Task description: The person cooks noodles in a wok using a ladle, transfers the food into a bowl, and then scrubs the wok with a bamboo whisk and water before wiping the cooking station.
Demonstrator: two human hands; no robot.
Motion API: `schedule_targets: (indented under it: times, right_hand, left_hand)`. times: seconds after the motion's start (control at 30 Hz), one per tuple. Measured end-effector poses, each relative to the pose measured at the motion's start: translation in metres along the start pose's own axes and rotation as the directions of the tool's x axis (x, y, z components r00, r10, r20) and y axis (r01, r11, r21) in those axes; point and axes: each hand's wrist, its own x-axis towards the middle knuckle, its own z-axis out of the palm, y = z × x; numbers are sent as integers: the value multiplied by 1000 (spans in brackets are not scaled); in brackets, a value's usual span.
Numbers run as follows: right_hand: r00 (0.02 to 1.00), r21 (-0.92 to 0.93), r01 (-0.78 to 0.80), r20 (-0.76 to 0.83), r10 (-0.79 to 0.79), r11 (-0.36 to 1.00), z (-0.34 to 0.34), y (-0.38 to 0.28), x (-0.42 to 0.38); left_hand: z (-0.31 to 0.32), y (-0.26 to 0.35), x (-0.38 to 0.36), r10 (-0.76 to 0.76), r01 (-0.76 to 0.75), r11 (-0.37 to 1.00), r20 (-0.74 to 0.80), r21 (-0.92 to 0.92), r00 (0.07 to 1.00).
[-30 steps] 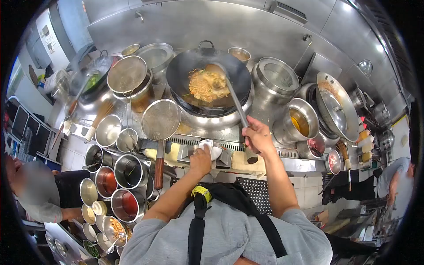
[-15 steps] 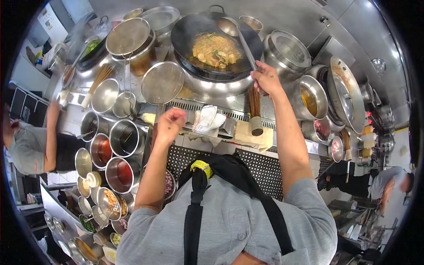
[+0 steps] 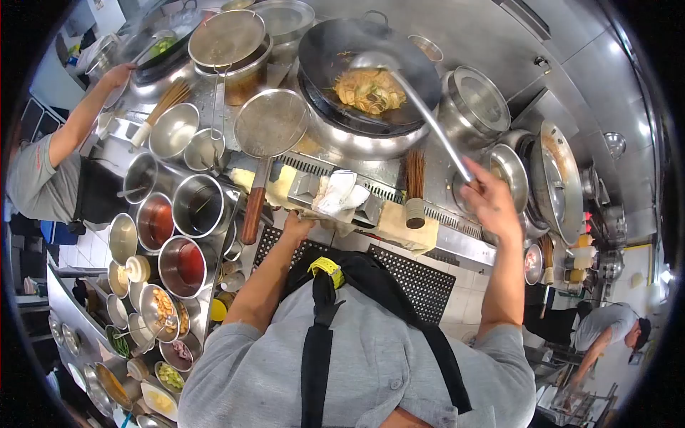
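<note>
My right hand (image 3: 492, 203) is closed around the handle end of a long metal ladle (image 3: 435, 121). The ladle's bowl rests over the noodles (image 3: 367, 93) inside a dark, steaming wok (image 3: 321, 53). Low at the stove's front edge, my left hand (image 3: 298, 227) is closed at a yellowish cloth (image 3: 322, 222); its fingertips are partly hidden. Just left of that hand lies a round mesh strainer (image 3: 271, 123) with a wooden handle. A folded white towel (image 3: 342, 191) sits to its right.
A bamboo brush (image 3: 414, 189) stands on the front ledge. Pots of sauce (image 3: 187, 265) and bowls of ingredients (image 3: 158, 314) crowd the left side. A large pan (image 3: 560, 182) leans at right. Other people (image 3: 46, 178) work on both sides.
My right hand has moved right and toward me, with the ladle's bowl now over the noodles. My left hand has dropped to the cloth at the edge. The view has shifted slightly.
</note>
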Motion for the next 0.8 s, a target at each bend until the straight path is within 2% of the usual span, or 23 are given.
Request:
schedule_targets:
  times: [0.07, 0.1, 0.17, 0.2, 0.23, 0.3, 0.33, 0.37, 0.4, 0.43, 0.47, 0.5, 0.57, 0.63, 0.7, 0.73, 0.8]
  right_hand:
    - [985, 407, -128, -53, 164, 904, -17, -9, -25]
    - [982, 497, -89, -103, 160, 863, -20, -9, -35]
    - [966, 726, -105, -87, 242, 680, -19, -10, -50]
    - [966, 850, -68, -74, 246, 522, -9, -7, -53]
    - [968, 939, -25, -62, 242, 343, 11, -1, -53]
    - [923, 948, -145, 26, 384, 283, 65, 8, -50]
    - [945, 844, -71, -114, 307, 531, 107, 15, -50]
    - [955, 674, 17, -230, 188, 738, 133, 19, -48]
    - [953, 677, 28, -239, 184, 735, 130, 16, -49]
    - [944, 806, -25, -175, 279, 592, 127, 10, -51]
    - [930, 902, -72, -94, 356, 427, 124, 6, -51]
    - [930, 818, -44, -177, 322, 574, 117, 13, -52]
    - [870, 764, 8, -323, 371, 645, 100, 31, -49]
    - [839, 696, 59, -423, 343, 715, 79, 53, -45]
    - [789, 642, 20, -481, 382, 767, 65, 77, -44]
    - [776, 618, 25, -508, 375, 786, 59, 91, -46]
    - [775, 492, -69, -521, 357, 868, 45, 128, -53]
  left_hand:
    - [2, 4, 0, -30, 40, 995, 112, -95, 993]
    - [5, 2, 4, -29, 41, 995, 127, -86, 991]
    - [13, -2, 11, -144, 155, 987, 195, -40, 970]
    - [15, -6, 11, -106, 117, 992, 214, -40, 971]
    - [18, -6, 9, -101, 111, 993, 229, -33, 968]
    - [20, 1, -3, -112, 105, 993, 211, 46, 971]
    - [22, 5, -10, -115, 99, 988, 139, 119, 984]
    - [22, -2, -6, -102, 86, 989, 139, 117, 985]
    - [16, -16, 4, -160, 138, 981, 168, 138, 973]
    - [10, -17, 2, -222, 191, 968, 194, 166, 956]
    - [6, -19, -1, -189, 153, 972, 207, 180, 960]
    - [4, -19, -4, -182, 146, 973, 206, 176, 962]
    - [-6, -26, -10, -163, 114, 966, 203, 232, 966]
    - [-11, -32, -11, -146, 98, 973, 227, 208, 963]
    - [-12, -39, -26, -150, 119, 974, 156, 192, 976]
    - [-15, -44, -30, -177, 157, 981, 191, 116, 966]
    - [-16, -48, -47, -133, 122, 988, 129, 90, 983]
